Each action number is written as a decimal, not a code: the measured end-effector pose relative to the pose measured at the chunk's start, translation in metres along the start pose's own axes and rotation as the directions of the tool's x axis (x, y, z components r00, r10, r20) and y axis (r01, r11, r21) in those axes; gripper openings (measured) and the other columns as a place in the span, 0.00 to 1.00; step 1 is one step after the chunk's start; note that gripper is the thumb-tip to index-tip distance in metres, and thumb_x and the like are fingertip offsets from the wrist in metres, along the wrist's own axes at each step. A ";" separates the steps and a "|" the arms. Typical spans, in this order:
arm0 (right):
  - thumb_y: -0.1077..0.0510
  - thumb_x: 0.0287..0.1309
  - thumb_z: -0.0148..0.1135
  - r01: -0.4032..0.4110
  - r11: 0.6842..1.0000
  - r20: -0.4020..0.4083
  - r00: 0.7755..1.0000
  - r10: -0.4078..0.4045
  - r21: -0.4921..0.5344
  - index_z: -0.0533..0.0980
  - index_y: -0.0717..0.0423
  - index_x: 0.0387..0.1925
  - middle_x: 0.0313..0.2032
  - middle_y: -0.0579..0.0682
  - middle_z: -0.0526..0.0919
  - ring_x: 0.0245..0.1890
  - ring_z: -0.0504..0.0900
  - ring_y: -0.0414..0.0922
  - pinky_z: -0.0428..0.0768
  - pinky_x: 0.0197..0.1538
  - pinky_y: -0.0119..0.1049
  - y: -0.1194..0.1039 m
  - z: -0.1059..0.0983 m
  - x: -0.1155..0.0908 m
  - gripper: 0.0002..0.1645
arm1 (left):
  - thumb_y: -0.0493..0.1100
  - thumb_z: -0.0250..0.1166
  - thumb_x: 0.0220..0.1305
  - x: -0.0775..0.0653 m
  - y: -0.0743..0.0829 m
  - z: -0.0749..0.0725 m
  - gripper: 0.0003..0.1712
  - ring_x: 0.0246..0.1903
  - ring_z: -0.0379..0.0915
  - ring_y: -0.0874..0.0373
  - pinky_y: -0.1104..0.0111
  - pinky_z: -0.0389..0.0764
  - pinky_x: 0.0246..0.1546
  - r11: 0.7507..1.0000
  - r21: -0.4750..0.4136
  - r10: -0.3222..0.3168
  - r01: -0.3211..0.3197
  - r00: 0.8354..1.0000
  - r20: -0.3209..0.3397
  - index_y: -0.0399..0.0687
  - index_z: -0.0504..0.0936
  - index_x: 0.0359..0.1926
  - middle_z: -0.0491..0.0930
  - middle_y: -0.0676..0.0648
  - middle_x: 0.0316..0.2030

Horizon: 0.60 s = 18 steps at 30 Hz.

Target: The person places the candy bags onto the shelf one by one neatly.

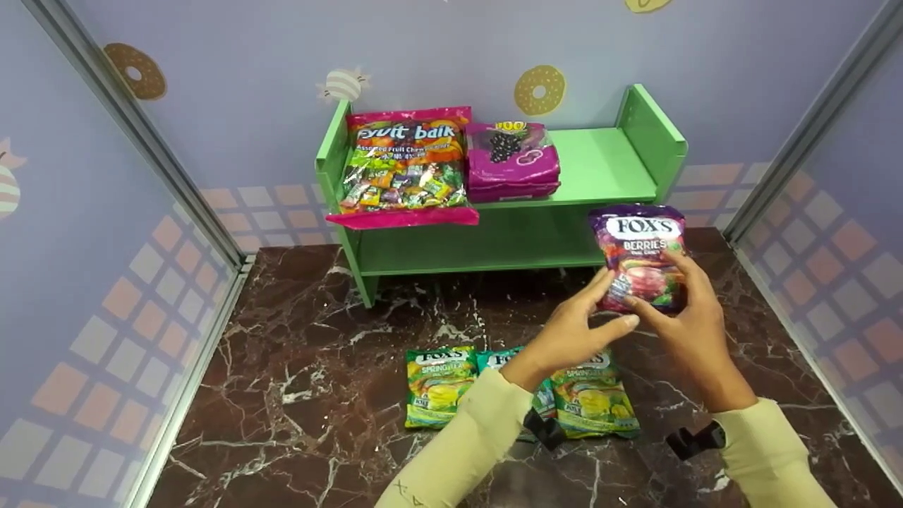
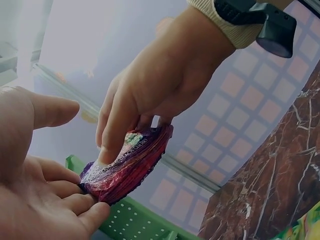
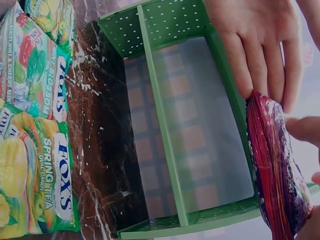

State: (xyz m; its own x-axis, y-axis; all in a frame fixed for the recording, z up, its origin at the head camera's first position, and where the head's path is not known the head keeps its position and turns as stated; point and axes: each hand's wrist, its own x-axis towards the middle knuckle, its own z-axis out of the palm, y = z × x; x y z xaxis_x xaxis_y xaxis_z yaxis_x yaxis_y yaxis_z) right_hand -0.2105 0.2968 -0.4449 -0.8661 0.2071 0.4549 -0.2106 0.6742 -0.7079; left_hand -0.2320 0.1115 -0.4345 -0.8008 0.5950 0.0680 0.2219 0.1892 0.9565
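Note:
A purple Fox's Berries candy bag point(image 1: 638, 245) is held upright in front of the right end of a green shelf. My right hand point(image 1: 695, 328) grips it, thumb across its lower front and fingers at its right side. My left hand point(image 1: 573, 335) has its fingers outstretched at the bag's left edge, and its thumb stands apart from the bag. From the left wrist, the left fingertips point(image 2: 95, 215) touch the bag's point(image 2: 131, 162) end while the right hand point(image 2: 160, 75) holds it from above.
On the shelf's point(image 1: 607, 162) top level lie a Fruit Balk candy bag point(image 1: 405, 166) and a purple grape-printed pack point(image 1: 511, 166). Green Spring Tea bags point(image 1: 439, 384) point(image 3: 37, 175) and a teal Mint Blossom bag point(image 3: 37, 75) lie on the dark marble-patterned surface point(image 1: 303, 395). Patterned walls point(image 1: 106, 282) enclose the area.

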 end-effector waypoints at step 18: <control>0.66 0.43 0.77 0.135 0.989 0.096 0.987 -0.128 -0.065 0.65 0.54 0.68 0.70 0.67 0.55 0.65 0.62 0.67 0.65 0.61 0.67 0.003 0.008 0.020 0.49 | 0.55 0.62 0.66 0.009 0.003 -0.021 0.43 0.73 0.49 0.62 0.70 0.62 0.70 0.999 -0.045 0.019 -0.020 1.000 -0.014 0.57 0.51 0.76 0.44 0.58 0.77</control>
State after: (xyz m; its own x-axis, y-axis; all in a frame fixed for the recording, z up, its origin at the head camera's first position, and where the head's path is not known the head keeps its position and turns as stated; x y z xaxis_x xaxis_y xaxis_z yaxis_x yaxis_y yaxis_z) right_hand -0.2320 0.2976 -0.4422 -0.8716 0.0500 0.4877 -0.2952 0.7407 -0.6035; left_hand -0.2506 0.1009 -0.4250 -0.8043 0.5873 0.0902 0.2122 0.1422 0.9668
